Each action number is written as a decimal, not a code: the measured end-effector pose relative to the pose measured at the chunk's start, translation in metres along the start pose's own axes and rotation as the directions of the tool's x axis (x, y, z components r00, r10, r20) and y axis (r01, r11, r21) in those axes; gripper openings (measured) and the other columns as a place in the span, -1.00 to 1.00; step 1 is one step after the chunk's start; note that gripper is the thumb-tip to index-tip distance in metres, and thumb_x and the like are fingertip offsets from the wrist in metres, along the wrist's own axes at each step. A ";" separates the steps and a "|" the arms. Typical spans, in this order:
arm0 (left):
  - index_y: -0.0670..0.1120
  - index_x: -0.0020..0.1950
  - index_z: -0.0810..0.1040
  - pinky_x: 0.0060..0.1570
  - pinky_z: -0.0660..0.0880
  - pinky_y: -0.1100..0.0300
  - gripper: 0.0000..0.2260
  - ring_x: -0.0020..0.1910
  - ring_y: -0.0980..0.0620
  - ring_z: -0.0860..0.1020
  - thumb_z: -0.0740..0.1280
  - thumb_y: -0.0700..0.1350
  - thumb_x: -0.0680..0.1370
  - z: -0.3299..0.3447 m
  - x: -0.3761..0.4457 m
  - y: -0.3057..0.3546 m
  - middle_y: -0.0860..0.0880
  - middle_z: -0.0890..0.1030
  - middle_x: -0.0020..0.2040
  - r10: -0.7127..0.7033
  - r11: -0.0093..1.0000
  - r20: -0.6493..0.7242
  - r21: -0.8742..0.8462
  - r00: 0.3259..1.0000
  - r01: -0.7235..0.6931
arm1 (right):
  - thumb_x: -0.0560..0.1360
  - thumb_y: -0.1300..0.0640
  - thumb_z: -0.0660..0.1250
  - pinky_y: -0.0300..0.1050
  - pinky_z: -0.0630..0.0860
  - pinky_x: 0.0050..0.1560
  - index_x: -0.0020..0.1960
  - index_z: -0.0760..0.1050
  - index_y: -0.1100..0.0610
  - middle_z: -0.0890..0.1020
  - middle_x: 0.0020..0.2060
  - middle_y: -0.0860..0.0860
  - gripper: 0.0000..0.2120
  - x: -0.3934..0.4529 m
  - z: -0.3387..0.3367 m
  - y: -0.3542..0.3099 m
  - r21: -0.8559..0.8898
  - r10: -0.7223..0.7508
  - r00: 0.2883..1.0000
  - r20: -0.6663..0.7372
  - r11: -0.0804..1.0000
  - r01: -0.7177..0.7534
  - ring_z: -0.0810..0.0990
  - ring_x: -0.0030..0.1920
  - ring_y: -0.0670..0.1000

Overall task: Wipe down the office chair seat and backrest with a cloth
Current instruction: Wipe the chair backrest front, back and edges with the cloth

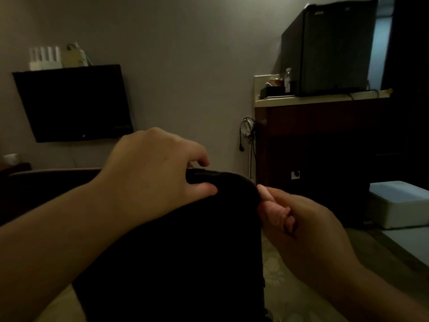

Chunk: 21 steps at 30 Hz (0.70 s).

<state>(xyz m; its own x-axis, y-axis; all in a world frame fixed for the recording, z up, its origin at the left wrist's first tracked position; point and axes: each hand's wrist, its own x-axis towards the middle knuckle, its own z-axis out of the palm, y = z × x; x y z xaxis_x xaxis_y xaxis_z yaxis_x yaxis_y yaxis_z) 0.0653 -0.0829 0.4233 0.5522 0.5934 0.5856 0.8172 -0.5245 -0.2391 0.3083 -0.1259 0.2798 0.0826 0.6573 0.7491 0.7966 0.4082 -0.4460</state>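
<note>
The backrest point(185, 240) of the office chair looks big, stiff and heavy, so it should stay put when pushed on. A chair like this may roll or spin, so holding it by the top edge is a good idea. That is where the left hand point(153, 173) is. Its fingers curl over the top edge and its thumb presses on the near side, so it grips the backrest tight.

The cloth point(278, 213) looks small, soft and light. It should bunch up and fold easily. It is best held as a little wad so it does not slip out. The right hand point(301, 219) pinches it between thumb and fingers, and it sits right against the right edge of the backrest, close to the top corner.

The backrest is very dark, almost black, with a rounded top corner. It fills the near middle of the view. The room is dim, so I cannot tell if the cover is fabric or leather, or if it is dusty. The cloth looks pale pink. The seat is hidden.

My guess is that the backrest's right edge is being wiped now, and the seat still needs doing.
</note>
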 end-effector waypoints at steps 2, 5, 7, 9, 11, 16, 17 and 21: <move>0.34 0.16 0.59 -0.02 0.61 0.03 -0.48 -0.03 0.22 0.60 0.16 0.56 0.36 0.001 0.006 0.007 0.31 0.65 -0.11 0.006 1.000 0.001 -0.007 1.000 -0.006 | 0.63 -0.31 0.15 0.01 0.66 -0.19 0.47 0.50 -0.12 0.67 -0.02 -0.13 -0.49 0.009 -0.003 -0.004 -0.032 -0.020 0.995 -0.094 0.999 0.017 0.65 -0.07 -0.06; 0.33 0.14 0.57 -0.05 0.59 0.08 -0.52 -0.03 0.21 0.59 0.19 0.54 0.38 0.000 0.014 0.017 0.28 0.64 -0.10 0.036 0.999 0.004 0.009 0.999 -0.036 | 0.65 -0.23 0.16 -0.14 0.50 -0.25 0.49 0.50 -0.08 0.55 -0.07 -0.14 -0.51 0.015 -0.011 -0.005 -0.134 -0.061 0.984 -0.165 0.990 0.038 0.52 -0.11 -0.10; 0.31 0.15 0.55 -0.18 0.51 0.19 -0.54 -0.08 0.23 0.57 0.19 0.54 0.43 0.000 0.020 0.024 0.26 0.62 -0.10 0.079 0.996 0.032 0.045 0.996 -0.080 | 0.65 -0.16 0.20 -0.16 0.56 -0.21 0.50 0.48 -0.08 0.55 0.06 -0.10 -0.54 0.011 -0.014 0.007 -0.194 -0.039 0.990 -0.137 0.981 0.012 0.55 -0.05 -0.09; 0.29 0.16 0.54 -0.31 0.33 0.31 -0.54 -0.14 0.23 0.55 0.17 0.54 0.47 0.001 0.027 0.030 0.24 0.61 -0.12 0.105 0.991 0.073 0.077 0.992 -0.110 | 0.67 -0.14 0.20 -0.06 0.65 -0.15 0.50 0.47 -0.13 0.56 0.15 -0.12 -0.58 0.006 -0.015 0.021 -0.191 0.018 0.995 -0.102 0.981 -0.037 0.58 0.02 -0.07; 0.28 0.14 0.56 -0.37 0.20 0.31 -0.55 -0.19 0.22 0.51 0.16 0.53 0.49 0.003 0.034 0.035 0.22 0.59 -0.15 0.114 0.989 0.072 0.091 0.991 -0.120 | 0.65 -0.18 0.12 0.02 0.63 -0.10 0.50 0.48 -0.12 0.60 0.10 -0.19 -0.53 0.008 -0.013 0.024 -0.136 0.053 0.991 -0.125 0.988 -0.070 0.56 0.02 -0.09; 0.27 0.08 0.60 -0.40 0.11 0.24 -0.57 -0.23 0.19 0.44 0.16 0.50 0.49 0.009 0.047 0.052 0.20 0.55 -0.19 0.124 0.984 0.021 0.125 0.992 -0.126 | 0.71 -0.13 0.13 -0.05 0.57 -0.07 0.52 0.48 -0.07 0.61 0.19 -0.13 -0.57 0.022 -0.019 0.027 -0.173 -0.049 0.985 -0.165 0.985 0.020 0.58 0.08 0.02; 0.26 0.09 0.60 -0.40 0.10 0.24 -0.57 -0.23 0.18 0.43 0.16 0.50 0.50 0.010 0.049 0.055 0.19 0.54 -0.20 0.129 0.983 0.024 0.127 0.991 -0.131 | 0.72 -0.13 0.15 -0.06 0.55 -0.08 0.53 0.47 -0.09 0.61 0.20 -0.13 -0.58 0.022 -0.022 0.035 -0.220 -0.053 0.989 -0.140 0.975 0.021 0.58 0.09 0.02; 0.23 0.11 0.59 -0.40 0.06 0.25 -0.60 -0.35 0.19 0.28 0.19 0.46 0.55 0.017 0.061 0.068 0.17 0.45 -0.23 0.164 0.978 0.045 0.122 0.985 -0.169 | 0.74 -0.06 0.13 0.03 0.60 -0.11 0.55 0.41 -0.16 0.60 0.07 -0.16 -0.61 0.026 -0.033 0.063 -0.278 -0.019 0.992 -0.127 0.960 -0.017 0.57 0.02 0.00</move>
<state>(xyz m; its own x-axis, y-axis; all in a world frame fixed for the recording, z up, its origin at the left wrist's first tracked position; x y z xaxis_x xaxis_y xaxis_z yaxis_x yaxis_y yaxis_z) 0.1572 -0.0717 0.4299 0.6859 0.5260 0.5028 0.7262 -0.5388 -0.4270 0.3809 -0.1044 0.2870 0.1430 0.5636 0.8136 0.9301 0.2045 -0.3051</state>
